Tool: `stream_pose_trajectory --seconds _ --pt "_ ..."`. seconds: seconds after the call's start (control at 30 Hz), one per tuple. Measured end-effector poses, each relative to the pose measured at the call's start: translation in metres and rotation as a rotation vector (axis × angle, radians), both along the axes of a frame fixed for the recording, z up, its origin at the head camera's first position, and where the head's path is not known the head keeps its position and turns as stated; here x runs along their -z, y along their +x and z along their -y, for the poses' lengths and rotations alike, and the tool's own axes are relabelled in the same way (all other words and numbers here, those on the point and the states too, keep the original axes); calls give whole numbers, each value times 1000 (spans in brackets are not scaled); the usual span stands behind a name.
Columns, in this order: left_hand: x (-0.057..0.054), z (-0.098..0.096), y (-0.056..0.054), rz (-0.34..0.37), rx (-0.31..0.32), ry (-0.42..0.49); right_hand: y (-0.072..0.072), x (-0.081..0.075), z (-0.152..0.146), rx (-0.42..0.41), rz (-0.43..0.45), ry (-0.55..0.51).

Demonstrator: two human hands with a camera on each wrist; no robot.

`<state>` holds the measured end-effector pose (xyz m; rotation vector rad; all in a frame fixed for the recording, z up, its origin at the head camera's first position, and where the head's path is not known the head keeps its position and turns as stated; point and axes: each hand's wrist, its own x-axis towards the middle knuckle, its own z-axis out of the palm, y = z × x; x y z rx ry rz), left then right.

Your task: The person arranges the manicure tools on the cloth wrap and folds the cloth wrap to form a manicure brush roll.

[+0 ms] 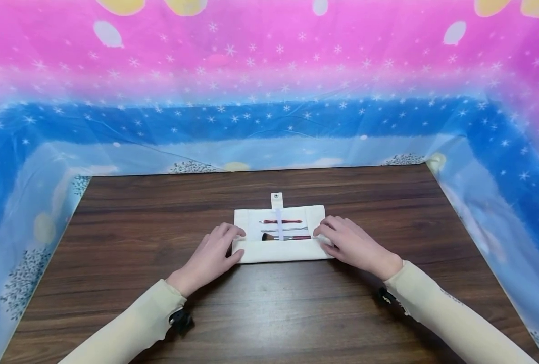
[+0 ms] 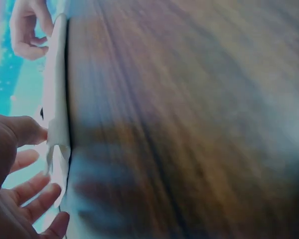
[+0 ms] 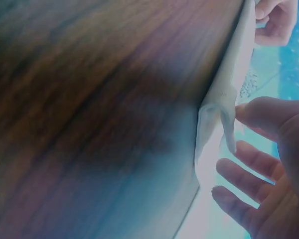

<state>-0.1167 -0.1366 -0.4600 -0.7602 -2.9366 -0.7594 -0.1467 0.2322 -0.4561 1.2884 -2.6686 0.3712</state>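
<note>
A cream cloth tool roll lies on the table with its near edge folded over. A red-handled slim tool, a thin metal tool and a dark-bristled brush lie across it under a pale strap. My left hand is at the roll's left end, its thumb touching the fold and its fingers spread. At the right end, the thumb of my right hand touches the fold, with the other fingers loosely extended beyond the cloth.
A cream tab with a metal snap sticks out from the roll's far edge. The dark wood table extends around it. Patterned cloth hangs at the back and both sides. Dark devices sit under the cream sleeves.
</note>
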Motion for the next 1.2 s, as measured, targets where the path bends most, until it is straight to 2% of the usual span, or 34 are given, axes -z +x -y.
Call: stream_pose_trajectory --seconds 0.07,0.13,0.27,0.47,0.8,0.9,1.03,1.2 --pt "0 0 2 -23 21 -9 1 -1 -1 -27 -26 19" --pt "0 1 4 -48 48 -29 2 -2 -3 -46 -14 32" --pt "-2 2 7 -79 96 -99 3 -3 -8 -52 69 69" --pt "-2 3 8 -71 130 -174 5 -2 -12 -21 160 148" --pt "-6 3 8 -122 193 -188 11 -5 -2 -34 65 220" --pt "-5 2 9 -140 193 -178 13 -2 0 -42 2 217" --pt "-2 -1 10 -159 160 -163 15 2 2 -27 -58 203" --pt "0 -3 11 -154 116 -149 12 0 2 -3 25 137"
